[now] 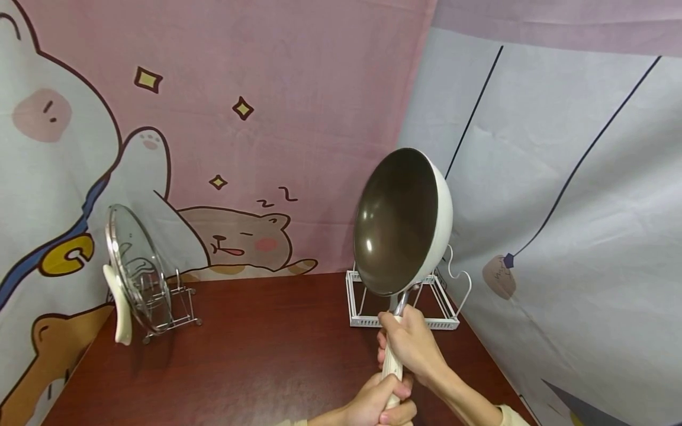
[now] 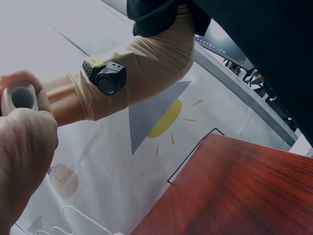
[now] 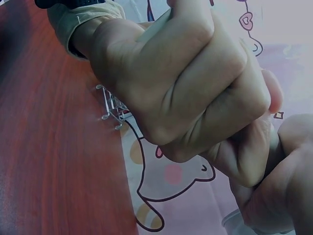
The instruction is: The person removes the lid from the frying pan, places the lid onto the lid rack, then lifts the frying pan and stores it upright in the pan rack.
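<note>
A wok (image 1: pixel 402 222), dark inside and white outside, is held up in the head view, its opening turned left toward the camera. My right hand (image 1: pixel 412 343) grips the cream handle (image 1: pixel 392 362) near the metal neck. Lower on the same handle, my left hand (image 1: pixel 380 402) wraps round its end. The left wrist view shows the hollow handle end (image 2: pixel 23 98) beside my left hand (image 2: pixel 24 156). In the right wrist view, the curled fingers of my left hand (image 3: pixel 195 83) fill the middle, with my right hand (image 3: pixel 288 186) at the lower right.
Behind the wok, a white wire rack (image 1: pixel 364 321) stands on the reddish-brown table (image 1: pixel 256 355). At the left, a metal rack (image 1: pixel 181 319) supports a glass lid (image 1: pixel 141 266) on edge, with a cream handle (image 1: pixel 121 307). Printed cloth (image 1: pixel 319 118) hangs behind.
</note>
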Tool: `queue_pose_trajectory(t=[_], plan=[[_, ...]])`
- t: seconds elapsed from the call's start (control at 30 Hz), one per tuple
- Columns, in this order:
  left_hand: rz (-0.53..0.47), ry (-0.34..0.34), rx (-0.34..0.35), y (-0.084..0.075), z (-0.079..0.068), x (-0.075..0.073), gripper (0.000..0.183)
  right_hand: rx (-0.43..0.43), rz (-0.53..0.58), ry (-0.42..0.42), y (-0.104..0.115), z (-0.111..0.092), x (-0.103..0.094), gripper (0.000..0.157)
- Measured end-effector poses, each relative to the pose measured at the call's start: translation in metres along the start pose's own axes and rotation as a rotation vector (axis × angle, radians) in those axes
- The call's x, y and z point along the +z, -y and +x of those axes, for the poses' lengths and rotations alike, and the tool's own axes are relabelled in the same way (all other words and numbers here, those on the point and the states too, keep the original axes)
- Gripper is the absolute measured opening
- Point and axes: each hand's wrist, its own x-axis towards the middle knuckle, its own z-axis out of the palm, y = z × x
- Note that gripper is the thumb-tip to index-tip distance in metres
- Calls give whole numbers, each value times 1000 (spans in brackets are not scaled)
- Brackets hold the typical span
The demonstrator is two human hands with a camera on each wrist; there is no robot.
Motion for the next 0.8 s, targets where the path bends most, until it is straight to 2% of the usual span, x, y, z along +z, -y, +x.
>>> queue_pose_trajectory(t=[0.47,0.8], plan=[[-29,55,-21,-2,3,1,26,-55,-67,-69,4,-4,0,15],[-44,96,-28,-2,5,0,24,-44,-83,-77,6,-4,-1,15]])
